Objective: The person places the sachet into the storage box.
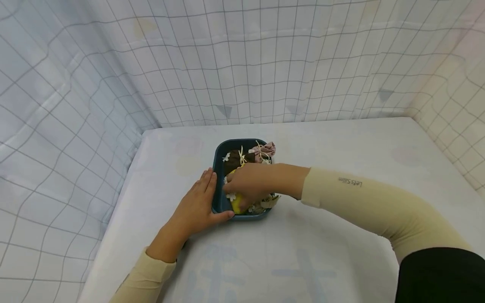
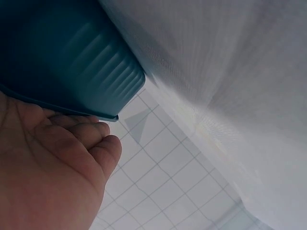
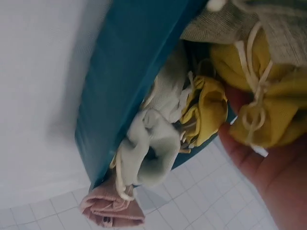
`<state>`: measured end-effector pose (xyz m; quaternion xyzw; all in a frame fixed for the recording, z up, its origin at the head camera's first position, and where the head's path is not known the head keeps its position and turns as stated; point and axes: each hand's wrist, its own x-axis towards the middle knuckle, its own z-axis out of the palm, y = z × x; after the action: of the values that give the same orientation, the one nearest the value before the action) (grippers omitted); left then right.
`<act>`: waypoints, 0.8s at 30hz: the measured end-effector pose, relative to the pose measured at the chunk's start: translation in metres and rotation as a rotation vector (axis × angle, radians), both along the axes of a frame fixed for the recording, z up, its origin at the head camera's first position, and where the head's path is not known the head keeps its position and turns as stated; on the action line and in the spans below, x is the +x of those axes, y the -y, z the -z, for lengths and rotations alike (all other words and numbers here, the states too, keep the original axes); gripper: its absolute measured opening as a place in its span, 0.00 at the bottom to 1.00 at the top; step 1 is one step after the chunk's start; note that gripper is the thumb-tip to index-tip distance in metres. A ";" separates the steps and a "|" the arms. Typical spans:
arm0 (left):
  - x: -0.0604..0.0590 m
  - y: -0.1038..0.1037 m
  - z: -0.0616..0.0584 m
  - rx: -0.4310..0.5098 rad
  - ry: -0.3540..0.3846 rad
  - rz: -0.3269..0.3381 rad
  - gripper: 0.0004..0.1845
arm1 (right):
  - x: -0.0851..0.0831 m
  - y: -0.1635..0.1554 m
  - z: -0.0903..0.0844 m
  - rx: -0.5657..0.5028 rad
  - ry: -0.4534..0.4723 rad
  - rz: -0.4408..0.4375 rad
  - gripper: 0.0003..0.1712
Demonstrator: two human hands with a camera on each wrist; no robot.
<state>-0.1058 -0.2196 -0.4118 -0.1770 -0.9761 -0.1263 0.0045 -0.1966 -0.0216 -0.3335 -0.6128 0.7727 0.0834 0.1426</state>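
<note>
A dark teal plastic bin (image 1: pixel 221 206) stands on the white-covered table, filled with small drawstring cloth pouches. My left hand (image 1: pixel 197 206) rests against its left side, fingers straight along the rim and thumb at the near corner. From the right, my right hand (image 1: pixel 248 183) reaches down into the bin and grips a yellow drawstring pouch (image 3: pixel 276 112), partly hidden under the palm in the head view. A second yellow pouch (image 3: pixel 207 110) lies close to the fingertips. Beside it are a pale grey-green pouch (image 3: pixel 158 153) and a pink pouch (image 1: pixel 267 149) poking over the far right rim.
At the bin's far end lies a dark brown pouch (image 1: pixel 235 160) with a cream tie. A beige-grey pouch (image 1: pixel 269 202) leans over the near right rim. White grid-patterned curtains (image 1: pixel 265 63) enclose the table (image 1: pixel 360 147) at the back and sides.
</note>
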 end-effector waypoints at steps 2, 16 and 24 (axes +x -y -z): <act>0.000 0.001 0.000 0.005 -0.007 0.003 0.63 | 0.000 -0.003 -0.003 -0.013 0.038 -0.009 0.26; 0.001 0.004 -0.002 0.000 0.001 -0.005 0.63 | 0.003 -0.003 0.001 -0.021 0.164 0.003 0.25; 0.002 0.004 -0.002 0.010 -0.002 -0.003 0.63 | 0.002 -0.007 0.001 -0.037 0.145 0.006 0.26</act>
<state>-0.1042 -0.2233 -0.4103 -0.1757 -0.9757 -0.1308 0.0067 -0.1946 -0.0149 -0.3343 -0.6174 0.7637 0.0240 0.1870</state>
